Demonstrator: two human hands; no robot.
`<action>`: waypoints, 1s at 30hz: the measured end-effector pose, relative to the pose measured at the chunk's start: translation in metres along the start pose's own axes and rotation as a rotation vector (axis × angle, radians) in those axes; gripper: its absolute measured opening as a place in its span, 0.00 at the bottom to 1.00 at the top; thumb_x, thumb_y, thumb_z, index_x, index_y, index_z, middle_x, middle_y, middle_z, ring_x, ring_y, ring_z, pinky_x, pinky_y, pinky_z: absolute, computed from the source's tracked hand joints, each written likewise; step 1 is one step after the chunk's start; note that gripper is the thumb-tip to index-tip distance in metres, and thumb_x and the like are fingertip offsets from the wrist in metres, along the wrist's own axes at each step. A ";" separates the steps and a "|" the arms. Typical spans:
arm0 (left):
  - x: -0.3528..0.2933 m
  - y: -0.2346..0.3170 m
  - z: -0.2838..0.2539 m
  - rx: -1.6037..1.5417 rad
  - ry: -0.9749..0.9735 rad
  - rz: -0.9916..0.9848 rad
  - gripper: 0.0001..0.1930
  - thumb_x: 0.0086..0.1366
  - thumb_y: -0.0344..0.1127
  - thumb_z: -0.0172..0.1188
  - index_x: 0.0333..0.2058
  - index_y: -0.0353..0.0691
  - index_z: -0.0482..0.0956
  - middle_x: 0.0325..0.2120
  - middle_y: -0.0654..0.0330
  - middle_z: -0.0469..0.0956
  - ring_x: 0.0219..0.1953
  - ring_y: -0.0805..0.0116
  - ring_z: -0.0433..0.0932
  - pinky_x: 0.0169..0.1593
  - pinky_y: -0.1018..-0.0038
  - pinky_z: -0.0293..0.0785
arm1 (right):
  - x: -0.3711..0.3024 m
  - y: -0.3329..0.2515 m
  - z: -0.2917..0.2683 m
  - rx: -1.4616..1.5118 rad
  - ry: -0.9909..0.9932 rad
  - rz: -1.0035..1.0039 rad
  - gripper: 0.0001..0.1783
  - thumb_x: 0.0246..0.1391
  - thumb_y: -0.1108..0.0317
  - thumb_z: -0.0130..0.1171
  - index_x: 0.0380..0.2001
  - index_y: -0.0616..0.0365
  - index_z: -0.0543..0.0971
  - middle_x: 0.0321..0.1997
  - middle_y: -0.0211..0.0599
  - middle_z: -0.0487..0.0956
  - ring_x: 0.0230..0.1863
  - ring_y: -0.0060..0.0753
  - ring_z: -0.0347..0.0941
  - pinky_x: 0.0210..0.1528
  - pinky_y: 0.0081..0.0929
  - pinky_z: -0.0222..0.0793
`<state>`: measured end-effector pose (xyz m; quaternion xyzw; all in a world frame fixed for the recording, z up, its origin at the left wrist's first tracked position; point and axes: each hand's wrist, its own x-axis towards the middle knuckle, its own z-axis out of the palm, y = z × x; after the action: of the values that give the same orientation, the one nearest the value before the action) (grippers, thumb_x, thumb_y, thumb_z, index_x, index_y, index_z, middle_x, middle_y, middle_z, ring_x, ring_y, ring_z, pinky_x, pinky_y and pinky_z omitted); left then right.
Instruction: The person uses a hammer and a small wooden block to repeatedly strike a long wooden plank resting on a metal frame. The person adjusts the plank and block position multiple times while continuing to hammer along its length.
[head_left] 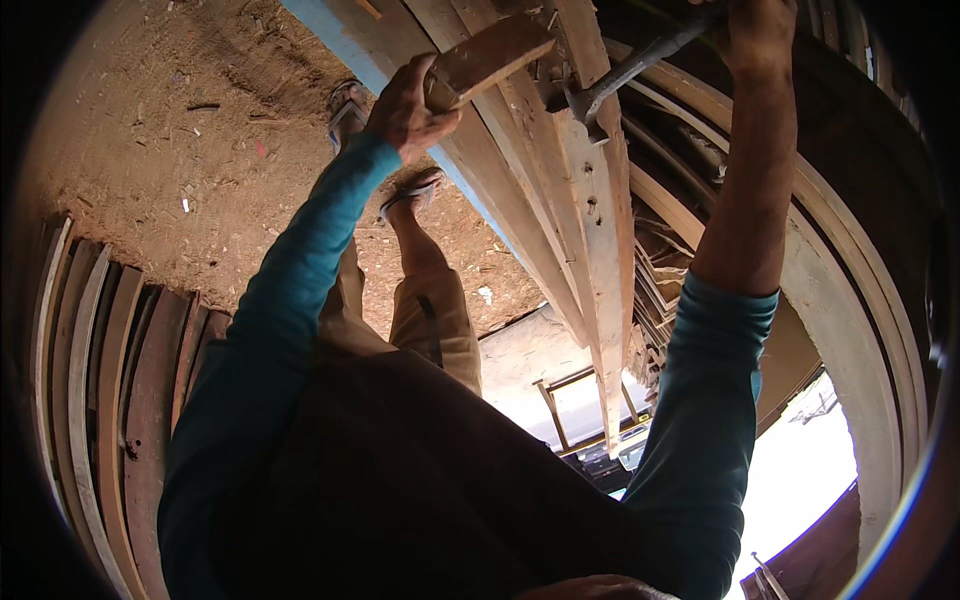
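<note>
My left hand (408,112) grips a short wooden block (490,62), fingers wrapped around its near end. The block slants up and to the right over the boards. At the upper right my right hand (757,35) is closed on the handle of a hammer (645,62). The dark metal head of this hammer is down at a pale wooden plank (592,215), which has several dark holes along its face. Whether the head touches the wood I cannot tell. Beside that plank lies a wider board (480,185) with a light blue edge.
More long boards (850,260) curve along the right side. Upright planks (110,380) stand at the lower left. Brown dirt ground (230,150), strewn with wood chips, lies to the left, where my sandalled feet (412,192) stand close to the blue-edged board.
</note>
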<state>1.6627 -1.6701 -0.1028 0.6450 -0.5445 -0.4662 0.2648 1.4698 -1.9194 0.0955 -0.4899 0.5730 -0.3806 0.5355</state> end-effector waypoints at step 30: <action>-0.034 0.011 0.103 -0.176 -0.141 0.069 0.39 0.52 0.39 0.72 0.61 0.38 0.63 0.45 0.45 0.72 0.48 0.48 0.74 0.54 0.61 0.76 | 0.154 0.082 0.074 -0.378 -0.218 0.564 0.18 0.67 0.58 0.50 0.21 0.47 0.65 0.15 0.25 0.60 0.14 0.25 0.54 0.17 0.29 0.53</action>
<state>1.5667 -1.6238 -0.1263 0.5657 -0.5405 -0.5471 0.2974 1.5385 -2.0434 -0.0308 -0.4405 0.6857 -0.0503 0.5773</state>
